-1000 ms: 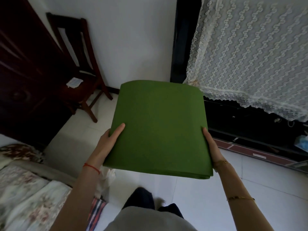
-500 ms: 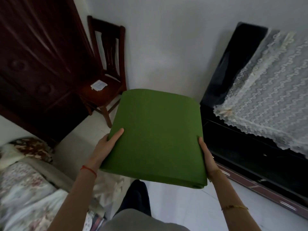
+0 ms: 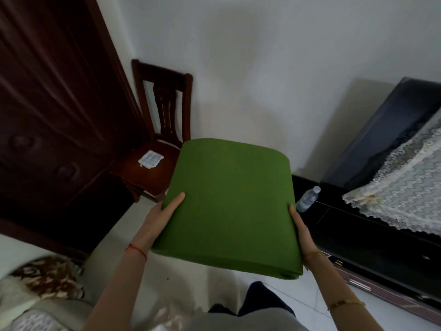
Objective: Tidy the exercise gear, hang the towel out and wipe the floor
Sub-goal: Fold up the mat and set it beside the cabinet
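I hold the folded green foam exercise mat [image 3: 229, 206] flat in front of me above the pale floor, left hand [image 3: 162, 218] and right hand [image 3: 301, 232] gripping its side edges, thumbs lying on its smooth matte top.

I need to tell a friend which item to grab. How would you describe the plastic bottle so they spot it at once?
Look at the long black cabinet along the right wall. At its left end, beside the lace cloth, stands the water bottle: clear plastic, pale cap, the only see-through thing there.
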